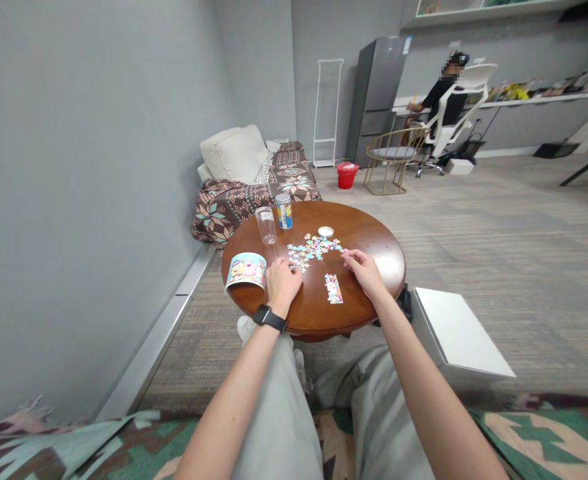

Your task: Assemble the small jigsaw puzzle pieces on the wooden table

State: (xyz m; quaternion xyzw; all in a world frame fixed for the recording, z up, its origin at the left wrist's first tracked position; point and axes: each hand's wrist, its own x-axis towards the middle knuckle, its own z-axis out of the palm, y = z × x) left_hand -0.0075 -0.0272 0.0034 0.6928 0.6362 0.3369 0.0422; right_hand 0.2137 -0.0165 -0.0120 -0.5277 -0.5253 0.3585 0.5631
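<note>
Loose jigsaw pieces point(318, 247) lie in a spread heap on the round wooden table point(374, 227). At the heap's left edge my left hand point(283, 283), with a black watch on its wrist, rests with curled fingers; pieces lie against the fingertips, and what they grip, if anything, is hidden. My right hand point(363, 270) pinches a small jigsaw piece point(344, 251) at the heap's right edge. Between my hands and closer to me lies a joined strip of jigsaw point(333, 289). A curved picture card point(247, 270) with cartoon figures stands to the left of my left hand.
A clear glass point(266, 225) and a cartoon-printed tin point(284, 212) stand at the table's back left. A round lid point(325, 231) lies behind the heap. A white box point(459, 330) is right of the table. Someone sits on a white chair point(467, 100) farther back.
</note>
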